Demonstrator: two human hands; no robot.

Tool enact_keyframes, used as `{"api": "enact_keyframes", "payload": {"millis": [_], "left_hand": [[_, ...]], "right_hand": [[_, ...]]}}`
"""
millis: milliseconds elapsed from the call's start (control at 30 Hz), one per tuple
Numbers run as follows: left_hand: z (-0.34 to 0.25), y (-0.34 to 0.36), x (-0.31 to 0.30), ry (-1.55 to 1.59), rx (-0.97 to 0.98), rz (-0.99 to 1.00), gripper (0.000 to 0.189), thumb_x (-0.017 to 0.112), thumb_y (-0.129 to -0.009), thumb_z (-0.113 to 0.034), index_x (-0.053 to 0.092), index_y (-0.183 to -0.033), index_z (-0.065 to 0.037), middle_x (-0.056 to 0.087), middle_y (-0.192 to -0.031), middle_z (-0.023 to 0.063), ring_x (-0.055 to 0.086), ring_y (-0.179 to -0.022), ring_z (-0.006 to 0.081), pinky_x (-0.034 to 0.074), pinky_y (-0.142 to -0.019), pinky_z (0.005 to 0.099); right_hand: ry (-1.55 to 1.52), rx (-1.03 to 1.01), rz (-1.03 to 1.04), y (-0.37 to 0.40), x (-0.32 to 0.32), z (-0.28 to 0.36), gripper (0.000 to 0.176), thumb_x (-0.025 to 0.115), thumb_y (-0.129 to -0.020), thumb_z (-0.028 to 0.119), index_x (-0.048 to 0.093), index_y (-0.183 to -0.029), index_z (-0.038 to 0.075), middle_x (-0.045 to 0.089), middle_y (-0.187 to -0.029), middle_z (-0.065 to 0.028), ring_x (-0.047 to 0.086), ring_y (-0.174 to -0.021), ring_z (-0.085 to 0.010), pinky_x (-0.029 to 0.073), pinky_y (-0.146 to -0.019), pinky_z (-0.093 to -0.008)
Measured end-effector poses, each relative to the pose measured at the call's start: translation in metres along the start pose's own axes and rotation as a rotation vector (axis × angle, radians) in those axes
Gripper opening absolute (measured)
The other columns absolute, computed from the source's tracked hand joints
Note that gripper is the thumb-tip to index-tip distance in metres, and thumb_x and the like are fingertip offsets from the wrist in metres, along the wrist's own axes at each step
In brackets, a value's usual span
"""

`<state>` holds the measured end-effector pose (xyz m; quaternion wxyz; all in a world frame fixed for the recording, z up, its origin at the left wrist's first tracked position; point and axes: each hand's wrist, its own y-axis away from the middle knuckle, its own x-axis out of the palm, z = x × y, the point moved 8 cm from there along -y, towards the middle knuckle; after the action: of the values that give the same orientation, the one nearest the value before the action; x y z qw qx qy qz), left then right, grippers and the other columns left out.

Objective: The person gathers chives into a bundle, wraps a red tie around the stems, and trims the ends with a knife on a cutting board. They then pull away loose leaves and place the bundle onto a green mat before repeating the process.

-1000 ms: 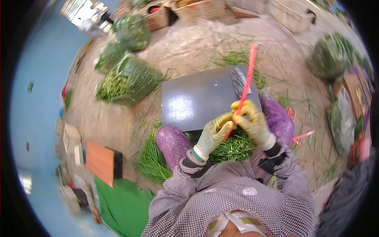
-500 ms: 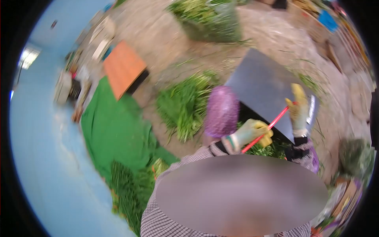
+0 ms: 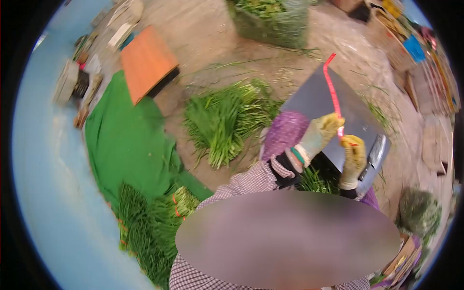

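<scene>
My left hand [image 3: 323,131], in a yellow-and-white work glove, pinches a thin red strip [image 3: 331,89] near its lower part. The strip's free end runs away from me over the grey board [image 3: 319,92]. My right hand [image 3: 354,157], in a similar glove, is closed around the strip's lower end, just beside the left fingers. Below the hands, loose green leafy stalks [image 3: 316,181] lie close to my body, partly hidden by my arms. A silver tool with a dark handle [image 3: 376,152], like a knife, rests on the board right of my right hand.
A pile of cut greens [image 3: 224,121] lies on the floor to the left. Tied green bundles [image 3: 150,227] rest by a green cloth [image 3: 128,150]. An orange-topped box [image 3: 149,63] stands beyond, a big bag of greens [image 3: 273,29] ahead, and cardboard boxes [image 3: 391,41] to the right.
My left hand has moved right and forward, and my right hand has come down towards it. The strip, earlier slanted between both hands, now extends away from me beyond them.
</scene>
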<state>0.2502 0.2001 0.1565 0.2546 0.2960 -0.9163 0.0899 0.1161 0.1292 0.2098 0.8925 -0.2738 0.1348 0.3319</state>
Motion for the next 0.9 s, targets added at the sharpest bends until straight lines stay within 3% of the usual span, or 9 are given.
{"api": "enact_keyframes", "payload": {"millis": [100, 233, 300, 367, 467, 700, 733, 833, 900], "left_hand": [[-0.066, 0.018, -0.054, 0.101, 0.358, -0.245, 0.043, 0.060, -0.105, -0.025, 0.057, -0.134, 0.007, 0.070, -0.122, 0.0157, 0.068, -0.110, 0.0222, 0.054, -0.097, 0.0316], [-0.037, 0.076, -0.252, -0.370, 0.312, -0.735, 0.034, 0.060, -0.105, -0.024, 0.062, -0.130, -0.001, 0.071, -0.122, 0.0152, 0.070, -0.106, 0.0206, 0.055, -0.093, 0.0301], [0.017, 0.137, -0.366, -0.661, -0.080, -1.002, 0.041, 0.067, -0.096, -0.020, 0.060, -0.131, 0.000, 0.069, -0.121, 0.0154, 0.067, -0.107, 0.0244, 0.053, -0.099, 0.0353], [0.076, 0.203, -0.444, -1.240, -0.409, -1.110, 0.077, 0.075, -0.090, -0.033, 0.042, -0.149, 0.003, 0.047, -0.151, 0.0209, 0.049, -0.137, 0.0305, 0.041, -0.114, 0.0409], [0.135, 0.259, -0.478, -1.289, -0.982, -0.834, 0.130, 0.084, -0.076, -0.054, 0.003, -0.161, 0.003, 0.009, -0.169, 0.0218, 0.011, -0.156, 0.0349, 0.022, -0.125, 0.0423], [0.190, 0.256, -0.496, -1.405, -1.135, -0.858, 0.130, 0.084, -0.078, -0.047, -0.004, -0.161, 0.001, 0.023, -0.165, 0.0196, 0.028, -0.149, 0.0375, 0.030, -0.119, 0.0463], [0.189, 0.257, -0.501, -1.436, -1.168, -0.870, 0.120, 0.082, -0.080, -0.041, 0.003, -0.163, -0.004, 0.048, -0.150, 0.0206, 0.052, -0.133, 0.0355, 0.041, -0.111, 0.0450], [0.173, 0.271, -0.509, -1.238, -0.952, -0.983, 0.112, 0.081, -0.081, -0.038, 0.012, -0.165, -0.010, 0.066, -0.125, 0.0197, 0.067, -0.107, 0.0340, 0.053, -0.093, 0.0440], [0.166, 0.278, -0.515, -0.965, -0.750, -0.968, 0.082, 0.074, -0.090, -0.027, 0.034, -0.159, -0.012, 0.073, -0.110, 0.0152, 0.069, -0.082, 0.0277, 0.057, -0.076, 0.0405]], "right_hand": [[0.057, 0.016, 0.047, -0.005, -0.001, -0.078, 0.007, 0.066, -0.095, 0.004, 0.070, -0.101, 0.003, 0.068, -0.104, -0.0090, 0.063, -0.097, -0.0206, 0.052, -0.086, -0.0321], [0.499, -0.116, 0.402, 0.021, 0.004, -0.143, 0.062, 0.064, -0.092, 0.000, 0.047, -0.151, 0.008, 0.049, -0.151, -0.0141, 0.057, -0.120, -0.0252, 0.049, -0.094, -0.0330], [0.445, 0.119, 0.246, 0.038, -0.033, -0.184, 0.061, 0.059, -0.094, -0.001, 0.044, -0.152, 0.005, 0.049, -0.151, -0.0144, 0.052, -0.127, -0.0254, 0.049, -0.093, -0.0334], [0.715, 0.019, 0.183, 0.049, -0.058, -0.189, 0.059, 0.056, -0.095, -0.001, 0.042, -0.153, 0.003, 0.048, -0.152, -0.0142, 0.056, -0.119, -0.0229, 0.049, -0.091, -0.0323], [0.596, 0.204, 0.198, 0.059, -0.051, -0.168, 0.054, 0.054, -0.099, 0.002, 0.045, -0.152, 0.004, 0.052, -0.145, -0.0139, 0.060, -0.104, -0.0206, 0.048, -0.092, -0.0334], [0.589, 0.160, 0.311, 0.058, -0.007, -0.131, 0.047, 0.053, -0.102, 0.003, 0.049, -0.149, 0.006, 0.055, -0.140, -0.0118, 0.061, -0.105, -0.0208, 0.049, -0.096, -0.0345], [0.570, 0.150, 0.317, 0.058, -0.002, -0.127, 0.046, 0.053, -0.102, 0.003, 0.049, -0.148, 0.005, 0.056, -0.140, -0.0116, 0.062, -0.106, -0.0209, 0.049, -0.097, -0.0345], [0.514, 0.144, 0.298, 0.055, 0.005, -0.114, 0.043, 0.053, -0.103, 0.002, 0.052, -0.146, 0.005, 0.057, -0.140, -0.0112, 0.062, -0.107, -0.0210, 0.049, -0.099, -0.0340], [0.507, 0.120, 0.290, 0.050, 0.004, -0.107, 0.043, 0.053, -0.103, 0.002, 0.053, -0.145, 0.005, 0.057, -0.140, -0.0110, 0.062, -0.107, -0.0209, 0.049, -0.098, -0.0337]]}}
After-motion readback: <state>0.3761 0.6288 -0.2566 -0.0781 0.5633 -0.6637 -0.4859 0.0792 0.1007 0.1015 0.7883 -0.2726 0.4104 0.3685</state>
